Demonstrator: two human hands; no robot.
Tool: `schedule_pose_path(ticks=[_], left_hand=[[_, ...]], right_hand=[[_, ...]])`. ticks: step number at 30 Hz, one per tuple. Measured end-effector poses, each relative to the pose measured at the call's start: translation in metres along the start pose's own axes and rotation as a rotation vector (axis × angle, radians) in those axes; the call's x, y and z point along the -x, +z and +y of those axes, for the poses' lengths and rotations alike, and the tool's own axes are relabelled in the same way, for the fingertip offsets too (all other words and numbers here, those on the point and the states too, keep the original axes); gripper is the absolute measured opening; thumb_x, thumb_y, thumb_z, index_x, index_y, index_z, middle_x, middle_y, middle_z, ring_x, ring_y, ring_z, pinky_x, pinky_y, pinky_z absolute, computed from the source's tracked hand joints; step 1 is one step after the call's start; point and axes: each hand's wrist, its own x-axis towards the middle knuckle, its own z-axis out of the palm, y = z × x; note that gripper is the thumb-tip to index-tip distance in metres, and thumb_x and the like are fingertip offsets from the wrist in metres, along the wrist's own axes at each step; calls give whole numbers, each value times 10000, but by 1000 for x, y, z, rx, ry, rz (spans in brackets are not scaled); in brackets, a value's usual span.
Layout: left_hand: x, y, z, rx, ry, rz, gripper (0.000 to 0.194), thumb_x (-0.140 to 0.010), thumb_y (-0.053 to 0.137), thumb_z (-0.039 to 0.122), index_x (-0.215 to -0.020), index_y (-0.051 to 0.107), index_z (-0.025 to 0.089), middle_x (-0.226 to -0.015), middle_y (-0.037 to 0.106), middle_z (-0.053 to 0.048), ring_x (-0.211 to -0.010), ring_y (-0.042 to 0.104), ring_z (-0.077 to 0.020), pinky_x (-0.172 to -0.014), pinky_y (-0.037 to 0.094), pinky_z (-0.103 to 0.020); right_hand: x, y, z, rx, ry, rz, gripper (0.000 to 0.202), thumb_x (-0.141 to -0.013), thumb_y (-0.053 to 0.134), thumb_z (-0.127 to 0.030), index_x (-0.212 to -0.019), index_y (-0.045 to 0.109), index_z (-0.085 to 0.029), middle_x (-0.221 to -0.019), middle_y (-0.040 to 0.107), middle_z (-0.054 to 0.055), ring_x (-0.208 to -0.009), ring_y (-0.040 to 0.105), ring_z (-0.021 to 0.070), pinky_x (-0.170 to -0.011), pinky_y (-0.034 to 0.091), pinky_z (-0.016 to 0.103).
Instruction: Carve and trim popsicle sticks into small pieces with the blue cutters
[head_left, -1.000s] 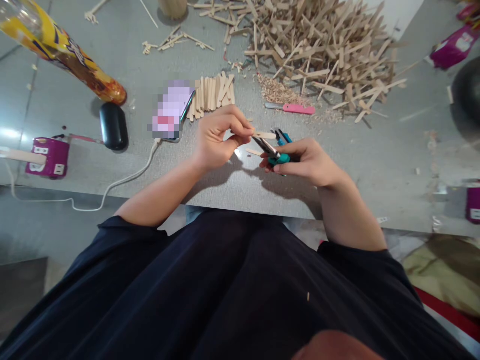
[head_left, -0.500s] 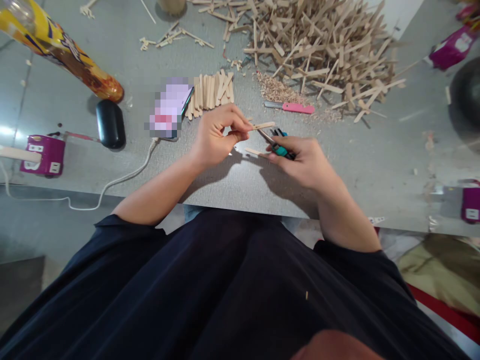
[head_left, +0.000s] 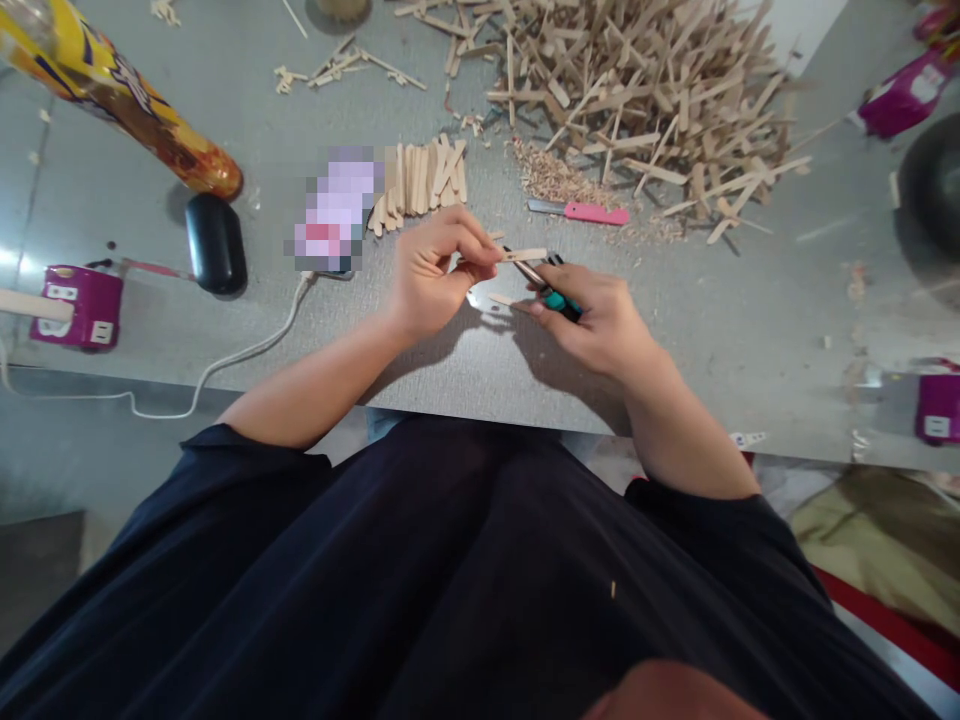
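My left hand (head_left: 444, 270) pinches a small wooden stick (head_left: 526, 255) between thumb and fingertips, and the stick points right. My right hand (head_left: 592, 310) is closed around pliers (head_left: 561, 298) with teal and black handles. The metal jaws of the pliers reach up-left to the stick, close to my left fingertips. A second wooden piece (head_left: 499, 299) sticks out to the left from my right fingertips. Just beyond my hands, a pink-handled knife (head_left: 596, 213) lies beside wood shavings (head_left: 559, 178). A row of short sticks (head_left: 412, 178) lies behind my left hand.
A large pile of sticks (head_left: 637, 90) fills the back right. On the left are a blurred phone (head_left: 337, 210) with a white cable (head_left: 251, 353), a black case (head_left: 216, 244), a yellow bottle (head_left: 142, 105) and a purple socket block (head_left: 77, 308).
The pliers and my right hand have shifted slightly left, and the pliers have turned in my grip. The held stick now shows its flat face more.
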Motion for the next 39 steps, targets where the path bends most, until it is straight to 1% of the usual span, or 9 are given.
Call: schedule_pose_path(ticks=[6,9,13,17,22,25,31,34,39], left_hand=[[-8,-8,18,-10,-147,33,425,-815,1151,377,-684,765,256,-883,742,-17,-870,803,-213,-922,769,-512],[-10,-11,18,-49,-126,30,450,-789,1164,398,-658,756,261,-882,724,-20,-851,790,-211,-947,778,-531],[-15,-20,14,-99,-116,-62,444,-812,1147,440,-645,767,279,-857,716,-6,-818,792,-211,-914,770,-543],[-19,-28,9,-45,-184,-9,474,-891,1091,495,-649,748,275,-833,718,-14,-856,817,-231,-936,756,-549],[-25,-26,9,-134,44,-192,434,-806,1119,618,-698,852,294,-844,729,-36,-799,771,-217,-844,722,-487],[-25,-23,9,-192,182,-190,472,-915,1014,704,-739,863,293,-843,707,-38,-770,729,-191,-780,681,-443],[-22,-24,12,-372,112,-181,494,-978,955,677,-726,819,275,-861,723,-59,-820,733,-218,-802,653,-434],[-21,-24,15,-348,177,-207,462,-993,939,655,-742,848,279,-875,732,-60,-787,712,-207,-770,631,-420],[-21,-22,22,-244,109,-253,426,-934,994,682,-837,889,281,-988,771,-83,-909,747,-245,-886,640,-452]], right_hand=[[0,-14,-7,-147,83,-101,269,-1063,740,-410,-1237,888,-268,-1195,903,94,-1029,821,334,-981,625,495],[0,-17,-7,-178,107,-111,293,-1050,758,-419,-1252,894,-255,-1193,912,94,-1029,815,332,-964,617,488],[-2,-20,-6,-248,154,-199,284,-1029,794,-450,-1222,909,-275,-1147,919,68,-1034,820,327,-933,614,453],[-3,-22,-6,-246,180,-273,283,-1029,796,-453,-1218,909,-275,-1066,901,54,-939,784,301,-833,576,413],[-1,-15,-3,-194,192,-243,309,-1086,723,-478,-1236,876,-255,-1058,879,64,-932,754,289,-818,535,407],[0,-11,-3,-190,202,-223,346,-1102,702,-519,-1253,852,-246,-1048,866,72,-913,733,289,-815,515,414],[-2,-6,-9,-163,260,-186,305,-1048,728,-522,-1063,818,-232,-802,709,21,-731,571,220,-703,397,390],[-3,-4,-11,-101,332,-170,289,-1001,768,-518,-949,781,-234,-735,651,8,-687,515,205,-695,363,399],[-5,1,-13,-50,375,-164,223,-927,783,-433,-853,674,-254,-777,707,36,-721,571,230,-720,396,412]])
